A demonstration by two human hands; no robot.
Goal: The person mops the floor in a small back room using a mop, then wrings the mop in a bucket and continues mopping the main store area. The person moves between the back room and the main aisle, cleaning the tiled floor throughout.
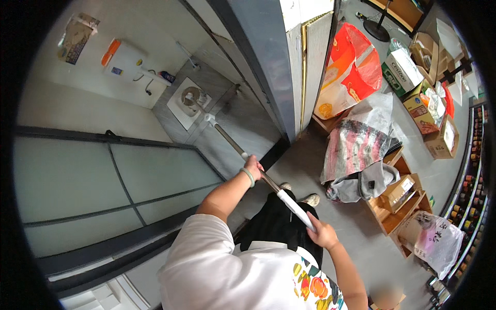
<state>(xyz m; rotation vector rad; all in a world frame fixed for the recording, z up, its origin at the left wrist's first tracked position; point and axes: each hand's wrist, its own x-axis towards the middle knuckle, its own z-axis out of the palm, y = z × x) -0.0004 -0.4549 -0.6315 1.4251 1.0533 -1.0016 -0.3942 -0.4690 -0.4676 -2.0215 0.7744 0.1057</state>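
Note:
A long mop handle of metal tube with white plastic parts runs from my body into a small toilet room. My left hand, with a pale green bangle on its wrist, grips the metal tube midway. Lower down, my right hand is closed around the white end grip. At the far end, below a white joint, the whitish mop head is over the basin of a white squat toilet. Whether it touches the basin I cannot tell.
A frosted-glass door stands left of me; a grey door frame rises right of the opening. A white cistern hangs above the toilet. Rightward are a red bag, a striped woven sack, wooden boxes and bottle shelves.

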